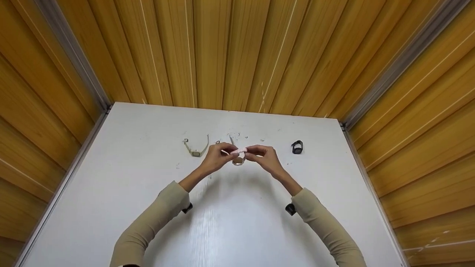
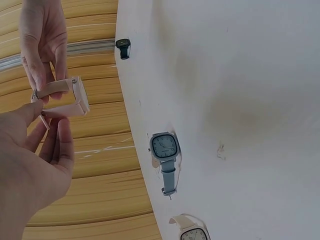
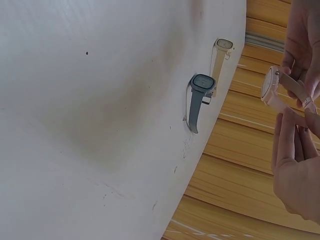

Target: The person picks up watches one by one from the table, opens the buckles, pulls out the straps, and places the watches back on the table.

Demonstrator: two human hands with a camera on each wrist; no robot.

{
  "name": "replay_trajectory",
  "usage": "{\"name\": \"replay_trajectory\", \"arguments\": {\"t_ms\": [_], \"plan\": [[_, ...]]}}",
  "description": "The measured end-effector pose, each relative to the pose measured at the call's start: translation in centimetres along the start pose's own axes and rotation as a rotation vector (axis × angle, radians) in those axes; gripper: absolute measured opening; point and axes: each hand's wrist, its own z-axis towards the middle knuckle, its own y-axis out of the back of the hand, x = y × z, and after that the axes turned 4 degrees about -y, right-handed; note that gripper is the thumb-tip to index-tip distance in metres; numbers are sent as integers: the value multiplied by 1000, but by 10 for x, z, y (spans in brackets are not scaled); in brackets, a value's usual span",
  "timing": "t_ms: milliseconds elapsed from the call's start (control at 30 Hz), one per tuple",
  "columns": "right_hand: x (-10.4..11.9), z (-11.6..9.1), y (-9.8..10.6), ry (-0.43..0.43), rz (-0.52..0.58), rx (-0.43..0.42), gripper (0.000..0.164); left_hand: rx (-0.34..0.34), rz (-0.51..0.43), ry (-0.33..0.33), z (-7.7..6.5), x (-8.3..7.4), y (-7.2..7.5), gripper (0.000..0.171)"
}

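A pale pink wristwatch (image 1: 238, 160) is held up over the white table by both hands, its dial facing away from the fingers. My left hand (image 1: 217, 157) pinches one strap half, whose tip (image 2: 45, 122) sticks out past the fingers in the left wrist view. With fingertips, my right hand (image 1: 266, 159) grips the other strap half by the metal buckle (image 2: 34, 95). The two strap halves come together between the hands, making a loop with the square case (image 3: 270, 85). Whether the strap passes through the buckle is hidden by the fingers.
Left of the hands lies a cream watch (image 1: 196, 152), and a black watch (image 1: 297, 147) lies to their right. A blue-grey watch (image 2: 165, 146) lies on the table (image 1: 111, 178) behind the hands. Wood-patterned panels (image 1: 211, 55) surround the table.
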Motion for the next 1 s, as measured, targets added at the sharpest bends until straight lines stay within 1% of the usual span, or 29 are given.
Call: {"name": "replay_trajectory", "arguments": {"t_ms": [200,367,533,700,1000], "plan": [[-7,4,1,14,43,-5,34,-21,-11,-6,2,0,-2,21],[-7,4,1,62,70,21,37,-29,1,-31,4,2,-3,23],[-8,3,-1,92,37,15,34,-29,-23,-50,4,4,-6,21],[-8,4,-2,69,32,-14,31,-37,-30,-38,7,5,-7,17],[-13,7,-6,43,52,-112,29,-57,52,-10,12,2,-9,15]]}}
